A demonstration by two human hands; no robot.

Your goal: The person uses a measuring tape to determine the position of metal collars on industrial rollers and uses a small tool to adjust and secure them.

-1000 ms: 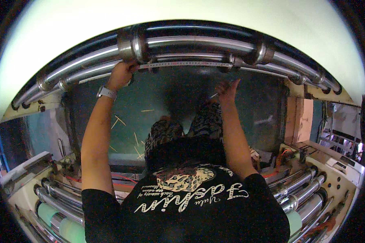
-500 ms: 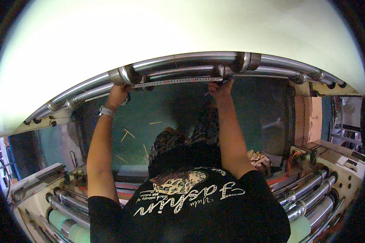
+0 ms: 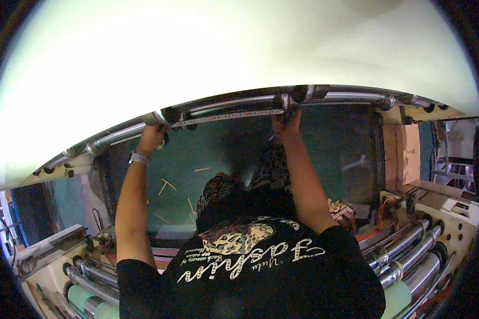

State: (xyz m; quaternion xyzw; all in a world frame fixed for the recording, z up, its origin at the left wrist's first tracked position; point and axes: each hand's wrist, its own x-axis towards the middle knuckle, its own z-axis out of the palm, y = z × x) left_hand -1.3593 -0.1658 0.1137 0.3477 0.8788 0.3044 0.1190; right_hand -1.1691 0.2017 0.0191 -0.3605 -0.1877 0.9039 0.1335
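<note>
A pale tape measure (image 3: 231,116) is stretched between my hands, running just below the near metal bar (image 3: 233,105). My left hand (image 3: 152,138) is closed on the tape's left end, against a shiny collar (image 3: 158,117) on the bars; a small dark object shows beside its fingers, its kind unclear. My right hand (image 3: 289,126) is pinched around the right end, just under another collar (image 3: 288,102). The fingertips of both hands are partly hidden in shadow and behind the bars.
Above the bars bulges a large white surface (image 3: 197,48). Light sticks (image 3: 168,184) lie on the green floor (image 3: 189,149). Cream machine side frames with metal rollers (image 3: 407,250) stand behind me on both sides. Wood-coloured scraps (image 3: 341,211) are piled at lower right.
The white surface's lower edge now sits lower in view and covers more of the front bar. Both hands and the tape appear slightly lower; the tape stays stretched between them.
</note>
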